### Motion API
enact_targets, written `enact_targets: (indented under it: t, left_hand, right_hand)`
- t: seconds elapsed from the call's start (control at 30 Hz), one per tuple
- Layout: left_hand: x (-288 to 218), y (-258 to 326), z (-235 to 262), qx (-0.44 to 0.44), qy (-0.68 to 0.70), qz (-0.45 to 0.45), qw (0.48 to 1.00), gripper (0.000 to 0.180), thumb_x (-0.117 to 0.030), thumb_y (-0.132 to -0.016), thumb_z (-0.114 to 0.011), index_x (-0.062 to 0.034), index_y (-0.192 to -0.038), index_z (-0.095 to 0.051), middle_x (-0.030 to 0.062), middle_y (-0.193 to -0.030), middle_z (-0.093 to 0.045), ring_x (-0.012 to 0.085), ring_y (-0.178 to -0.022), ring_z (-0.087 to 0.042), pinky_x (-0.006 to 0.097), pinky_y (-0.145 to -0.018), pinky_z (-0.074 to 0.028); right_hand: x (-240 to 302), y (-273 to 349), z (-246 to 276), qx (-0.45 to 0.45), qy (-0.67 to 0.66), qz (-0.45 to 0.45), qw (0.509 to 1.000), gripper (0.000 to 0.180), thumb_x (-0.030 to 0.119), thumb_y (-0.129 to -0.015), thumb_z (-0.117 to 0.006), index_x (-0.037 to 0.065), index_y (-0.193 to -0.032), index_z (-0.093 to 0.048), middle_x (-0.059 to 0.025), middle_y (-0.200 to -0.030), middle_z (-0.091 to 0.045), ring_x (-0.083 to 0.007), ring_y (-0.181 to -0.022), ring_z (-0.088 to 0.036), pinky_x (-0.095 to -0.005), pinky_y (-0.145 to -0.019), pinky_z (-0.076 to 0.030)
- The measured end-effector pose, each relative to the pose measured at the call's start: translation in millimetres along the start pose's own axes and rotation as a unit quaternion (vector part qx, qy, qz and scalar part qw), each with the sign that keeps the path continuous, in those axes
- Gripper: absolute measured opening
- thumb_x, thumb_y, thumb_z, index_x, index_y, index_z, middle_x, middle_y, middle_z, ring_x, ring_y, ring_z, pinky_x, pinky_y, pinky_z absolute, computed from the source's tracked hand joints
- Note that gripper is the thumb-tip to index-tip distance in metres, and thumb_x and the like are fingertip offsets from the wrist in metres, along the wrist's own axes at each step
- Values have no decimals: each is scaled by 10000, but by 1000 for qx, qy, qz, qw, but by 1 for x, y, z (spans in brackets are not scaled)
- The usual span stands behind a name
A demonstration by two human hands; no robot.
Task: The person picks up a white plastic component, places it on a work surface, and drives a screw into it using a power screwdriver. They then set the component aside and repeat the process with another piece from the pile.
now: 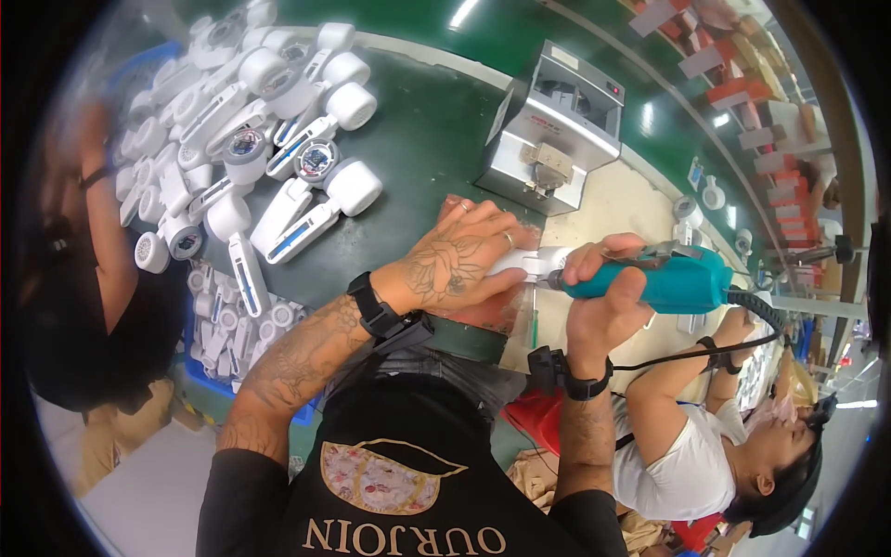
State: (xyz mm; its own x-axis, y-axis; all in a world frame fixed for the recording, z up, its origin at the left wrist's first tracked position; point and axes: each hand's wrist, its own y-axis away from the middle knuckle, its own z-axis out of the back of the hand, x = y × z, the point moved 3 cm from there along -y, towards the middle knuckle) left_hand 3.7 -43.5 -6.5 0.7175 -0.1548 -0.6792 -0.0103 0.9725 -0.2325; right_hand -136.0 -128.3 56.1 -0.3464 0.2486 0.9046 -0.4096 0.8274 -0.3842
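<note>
My left hand is closed over a white plastic handle piece, pressing it down on a reddish-brown mat at the table edge. Fingers hide most of that piece. My right hand is wrapped round a teal electric screwdriver, held level with its tip pointing left. The tip meets the white piece just beside my left fingers; a screw there is too small to make out. A black cable runs from the screwdriver's rear end.
A grey box-shaped metal machine stands beyond my hands. White round-headed devices with handles are heaped on the green table at left, some heads uncovered. Below them, a blue crate holds more. Co-workers sit at left and right.
</note>
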Motion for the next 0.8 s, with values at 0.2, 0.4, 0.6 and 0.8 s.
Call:
enact_targets:
  t: [0.2, 0.4, 0.6, 0.8]
  left_hand:
    - [1, 0, -1, -1, -6, -3, 1000, 447, -337, -894, -615, -106, -1272, -559, 74, -1173, -543, 271, -1139, -471, 443, -982, -374]
    - [-1, -3, 4, -12, -28, -13, 999, 436, -320, -884, -625, -91, -1251, -574, 72, -1199, -530, 277, -1102, -486, 435, -961, -384]
    - [-13, -7, 10, -48, -30, -53, 997, 422, -291, -850, -658, -64, -1200, -590, 75, -1228, -535, 294, -1068, -516, 434, -927, -407]
    - [-35, 30, 5, -103, -135, -118, 978, 303, -239, -801, -691, -118, -1072, -627, 89, -1204, -584, 285, -1134, -550, 425, -997, -430]
  right_hand:
    - [-15, 4, 2, -3, -19, -20, 1000, 541, 506, -883, -685, 0, -976, -516, -71, -653, -506, -194, -554, -517, -316, -527, -428]
    - [-17, 1, -2, 2, -60, -17, 998, 434, 416, -914, -676, 31, -895, -479, -70, -663, -485, -184, -562, -484, -329, -516, -425]
    - [-16, 6, 7, -17, -42, -70, 997, 425, 418, -932, -655, 25, -974, -499, -59, -724, -500, -181, -606, -497, -314, -567, -436]
    - [28, 22, 10, -53, -146, -24, 988, 570, 626, -924, -526, 79, -1083, -511, -47, -637, -507, -154, -536, -486, -280, -502, -413]
